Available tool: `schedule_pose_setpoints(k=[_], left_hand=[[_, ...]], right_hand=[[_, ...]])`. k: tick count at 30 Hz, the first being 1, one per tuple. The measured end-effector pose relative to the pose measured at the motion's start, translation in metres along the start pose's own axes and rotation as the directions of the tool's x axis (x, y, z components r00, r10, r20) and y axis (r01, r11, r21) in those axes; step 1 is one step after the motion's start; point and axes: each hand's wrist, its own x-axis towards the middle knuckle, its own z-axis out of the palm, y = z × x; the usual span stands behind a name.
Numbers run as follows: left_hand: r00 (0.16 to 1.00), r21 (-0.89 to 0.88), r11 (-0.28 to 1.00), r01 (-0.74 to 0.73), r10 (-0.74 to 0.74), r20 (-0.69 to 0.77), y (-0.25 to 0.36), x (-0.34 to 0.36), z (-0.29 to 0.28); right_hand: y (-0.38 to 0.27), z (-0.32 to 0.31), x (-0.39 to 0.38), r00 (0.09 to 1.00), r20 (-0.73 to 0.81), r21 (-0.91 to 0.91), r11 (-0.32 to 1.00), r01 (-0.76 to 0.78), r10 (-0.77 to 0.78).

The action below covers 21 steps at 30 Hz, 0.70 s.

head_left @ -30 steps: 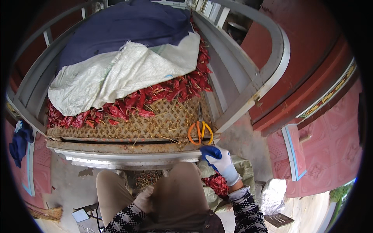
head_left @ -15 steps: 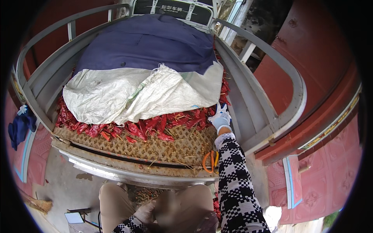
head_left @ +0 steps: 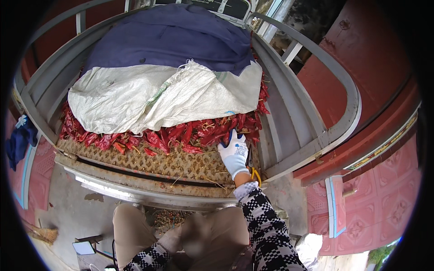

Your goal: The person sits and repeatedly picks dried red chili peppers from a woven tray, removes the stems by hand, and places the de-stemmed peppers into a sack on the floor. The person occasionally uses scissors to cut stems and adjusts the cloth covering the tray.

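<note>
Dried red chili peppers (head_left: 185, 135) lie heaped on a rusty truck bed, mostly covered by a white woven sack (head_left: 117, 97) and a dark blue cloth (head_left: 176, 40). At the heap's near right edge, my right hand (head_left: 234, 153), in a white and blue glove, has its fingers curled onto some peppers. Just beside its wrist, partly hidden by it, are orange-yellow handles, likely scissors (head_left: 257, 177). My left hand (head_left: 171, 240), pale-gloved, stays low over my lap; its fingers are smeared, and a brownish blur lies beside it.
Grey metal side rails (head_left: 316, 97) flank the bed, and its rusty front edge (head_left: 135, 178) runs before my knees. Below, a container holds stems and bits (head_left: 169, 221). A broom (head_left: 45, 234), a small stand with a pale panel (head_left: 83, 247) and a white bag (head_left: 309, 248) are on the ground.
My right hand has come left and nearer, from the corner beside the side rail to the heap's front edge. Its forearm now covers much of the orange handles. The left hand stays low.
</note>
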Motion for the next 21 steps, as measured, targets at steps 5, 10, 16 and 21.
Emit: schedule_pose_setpoints(k=[5,10,16,21], left_hand=[[0.995,-0.149,0.989,0.003,0.013,0.102,0.003,-0.003,0.005],[0.991,-0.089,0.994,-0.061,0.071,0.110,0.000,-0.010,0.014],[0.991,0.018,0.993,-0.121,0.120,0.051,0.001,-0.014,0.017],[0.978,0.228,0.951,-0.206,0.208,0.018,0.008,-0.014,0.022]], right_hand=[[0.043,0.007,0.008,0.994,-0.032,0.585,0.805,0.100,-0.100],[0.093,0.000,0.024,0.993,0.121,0.897,0.429,-0.105,-0.010],[0.100,-0.025,0.000,0.984,0.180,0.918,0.361,-0.164,-0.012],[0.103,-0.047,-0.020,0.991,0.136,0.942,0.312,-0.123,-0.019]])
